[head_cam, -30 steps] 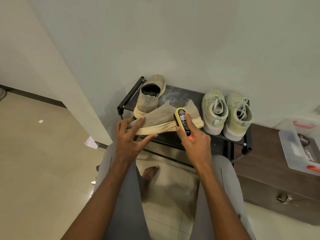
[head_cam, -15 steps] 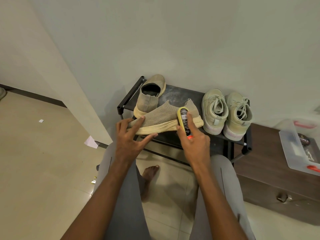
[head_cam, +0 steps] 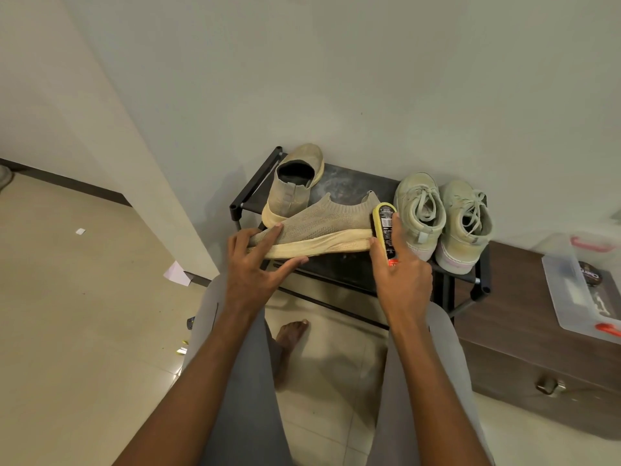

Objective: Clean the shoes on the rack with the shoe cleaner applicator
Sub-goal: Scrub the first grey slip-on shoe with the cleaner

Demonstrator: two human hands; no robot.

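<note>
Head view, looking down over my knees: my left hand (head_cam: pixel 257 264) is pinching the toe end of the knit slip-on shoe (head_cam: pixel 316 230), fingers on the upper and thumb under the sole, holding it on its side just above the front rail of the black shoe rack (head_cam: pixel 349 190); my right hand (head_cam: pixel 401 274) is wrapped round the shoe cleaner applicator (head_cam: pixel 385 227), its yellow head pressed against the heel end; the knit looks soft and light, I'd say it'll buckle under pressure, so the stiffer pale sole is the place to brace; the applicator seems slim, hard and light, easy to grip mid-body; its mate (head_cam: pixel 295 183) stands on the rack behind, and the laced sneaker pair (head_cam: pixel 443 216) sits to the right, untouched; off right, a clear plastic box (head_cam: pixel 578 290) rests on a brown cabinet (head_cam: pixel 524 331).
</note>
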